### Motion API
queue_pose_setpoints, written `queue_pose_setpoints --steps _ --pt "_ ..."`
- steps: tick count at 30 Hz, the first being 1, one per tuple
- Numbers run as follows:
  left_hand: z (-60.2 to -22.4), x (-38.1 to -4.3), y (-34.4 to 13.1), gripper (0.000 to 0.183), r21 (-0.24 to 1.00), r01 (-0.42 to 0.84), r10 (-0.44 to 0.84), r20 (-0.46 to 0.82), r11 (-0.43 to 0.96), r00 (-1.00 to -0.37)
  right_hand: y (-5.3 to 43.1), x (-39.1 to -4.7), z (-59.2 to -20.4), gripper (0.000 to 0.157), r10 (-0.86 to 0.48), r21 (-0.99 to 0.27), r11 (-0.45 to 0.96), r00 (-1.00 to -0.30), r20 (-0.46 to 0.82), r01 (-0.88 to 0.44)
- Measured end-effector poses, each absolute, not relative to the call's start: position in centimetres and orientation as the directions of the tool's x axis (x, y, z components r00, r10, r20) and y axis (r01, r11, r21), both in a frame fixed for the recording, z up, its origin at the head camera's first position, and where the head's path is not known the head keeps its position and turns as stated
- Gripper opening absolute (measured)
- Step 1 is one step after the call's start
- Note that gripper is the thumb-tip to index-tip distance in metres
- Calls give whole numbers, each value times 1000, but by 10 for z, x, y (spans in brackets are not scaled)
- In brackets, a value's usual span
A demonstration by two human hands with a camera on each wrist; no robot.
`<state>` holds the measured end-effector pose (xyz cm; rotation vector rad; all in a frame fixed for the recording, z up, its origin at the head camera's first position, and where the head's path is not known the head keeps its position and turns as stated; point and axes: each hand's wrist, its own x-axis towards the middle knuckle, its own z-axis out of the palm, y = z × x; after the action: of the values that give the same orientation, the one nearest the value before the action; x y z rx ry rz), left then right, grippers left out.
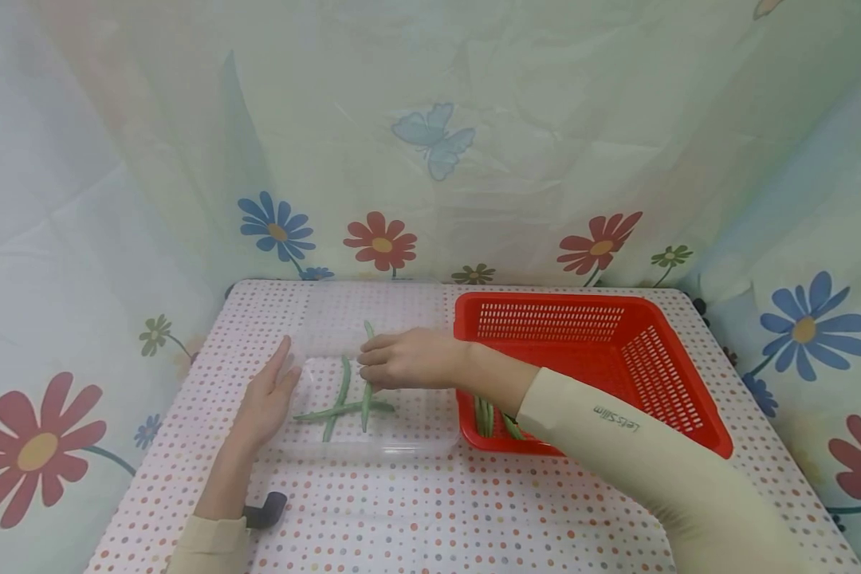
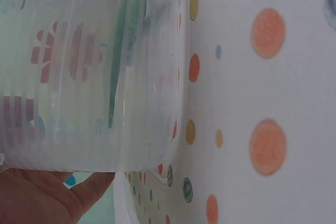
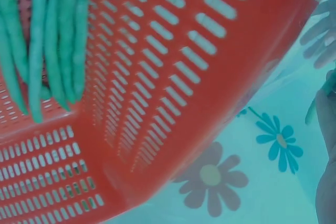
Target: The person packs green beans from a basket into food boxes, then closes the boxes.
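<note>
My right hand (image 1: pixel 412 359) pinches a green bean (image 1: pixel 367 406) over a clear plastic container (image 1: pixel 423 448). Two other green beans (image 1: pixel 312 415) lie crossed in the container. At the container's left side rests my left hand (image 1: pixel 264 399), fingers fairly straight. In the left wrist view, that hand (image 2: pixel 47 195) touches the ribbed container wall (image 2: pixel 63 150), and a bean (image 2: pixel 119 66) shows blurred through the plastic. The right wrist view catches the tip of the pinched bean (image 3: pixel 311 113) at its right edge, with most of the hand out of frame.
A red slotted basket (image 1: pixel 574 319) stands right of the container, under my right forearm. Several green beans (image 3: pixel 52 40) lie inside it, partly hidden by the arm in the head view. A dark curved object (image 1: pixel 267 511) is beside my left wrist. Flowered sheeting (image 1: pixel 516 183) surrounds the dotted table.
</note>
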<state>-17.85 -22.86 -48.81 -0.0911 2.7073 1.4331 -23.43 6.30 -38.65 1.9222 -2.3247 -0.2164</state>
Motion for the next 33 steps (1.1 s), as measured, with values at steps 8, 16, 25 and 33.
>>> queue_pose_setpoints --steps 8,16,25,33 --pt "-489 -178 -229 59 822 -83 -14 -91 563 -996 48 -232 -386 35 -972 149 208 -222 -81 -967" --pt "-487 -178 -228 60 821 -83 -12 -92 565 -996 36 -229 -388 30 -969 134 203 -219 -113 -970" --pt "-490 -179 -229 60 824 -79 -12 -88 561 -996 24 -226 -394 24 -954 122 246 -262 -145 -962" --pt "-490 -179 -229 61 819 -77 -14 -84 568 -996 23 -227 -407 22 -955 124 251 -267 -131 -960"
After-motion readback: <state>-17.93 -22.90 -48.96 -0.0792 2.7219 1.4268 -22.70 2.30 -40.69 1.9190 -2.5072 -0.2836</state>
